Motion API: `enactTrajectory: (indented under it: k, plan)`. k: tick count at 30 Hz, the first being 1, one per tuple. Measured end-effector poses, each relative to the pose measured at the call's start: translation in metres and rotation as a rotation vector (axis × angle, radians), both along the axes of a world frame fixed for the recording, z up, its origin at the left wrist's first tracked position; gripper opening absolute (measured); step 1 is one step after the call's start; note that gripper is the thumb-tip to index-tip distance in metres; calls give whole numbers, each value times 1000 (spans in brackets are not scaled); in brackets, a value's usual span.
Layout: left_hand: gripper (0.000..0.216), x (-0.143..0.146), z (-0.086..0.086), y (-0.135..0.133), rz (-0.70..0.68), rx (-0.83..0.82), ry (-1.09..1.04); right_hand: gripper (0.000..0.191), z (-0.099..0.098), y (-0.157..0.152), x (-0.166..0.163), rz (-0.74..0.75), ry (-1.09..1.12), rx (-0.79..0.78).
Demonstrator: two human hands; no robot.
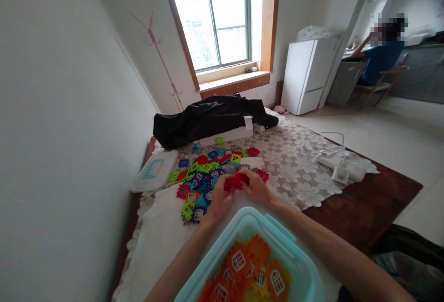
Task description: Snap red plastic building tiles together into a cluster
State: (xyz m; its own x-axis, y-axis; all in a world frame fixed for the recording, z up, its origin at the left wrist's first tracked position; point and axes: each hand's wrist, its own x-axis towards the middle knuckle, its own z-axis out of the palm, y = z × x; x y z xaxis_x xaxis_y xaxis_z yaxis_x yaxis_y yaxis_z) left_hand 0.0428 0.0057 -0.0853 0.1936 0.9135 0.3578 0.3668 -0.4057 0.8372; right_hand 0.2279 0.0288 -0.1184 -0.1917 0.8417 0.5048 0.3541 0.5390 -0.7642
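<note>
Turquoise tub up front, red plastic part pinched beyond it

Orange pieces are held in the tub, nearest the camera. Just past its far rim, and to the right of most of the pile of coloured pieces, the red plastic part is gripped: its left end is pinched by the left hand, its right end by the right hand, both with fingers drawn in narrow. Whether one piece or several joined ones are held cannot fairly be told, since much is covered by the fingers. If the pinch were loosened on one side, the part could be twisted or dropped; if the hands were drawn back low, the tub's rim could be knocked. The part's long axis is set roughly left to right across the view, with its ends pointed toward the two hands.
</note>
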Motion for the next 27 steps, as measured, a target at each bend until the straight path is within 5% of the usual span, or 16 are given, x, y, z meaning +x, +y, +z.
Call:
enactTrajectory:
  k: [10, 20, 24, 27]
  plan:
    - [25, 1, 0, 2, -71, -160, -122, 31, 9, -6, 0, 2, -22, 184]
    - [22, 1, 0, 0, -40, -181, -57, 23, 19, -7, -1, -97, 75, 74]
    - [34, 3, -4, 1, -2, -306, -264, 24, 21, -2, 2, -186, 251, 3]
    - [52, 6, -6, 1, -4, -462, -502, 31, 20, 0, 2, -108, 360, -60]
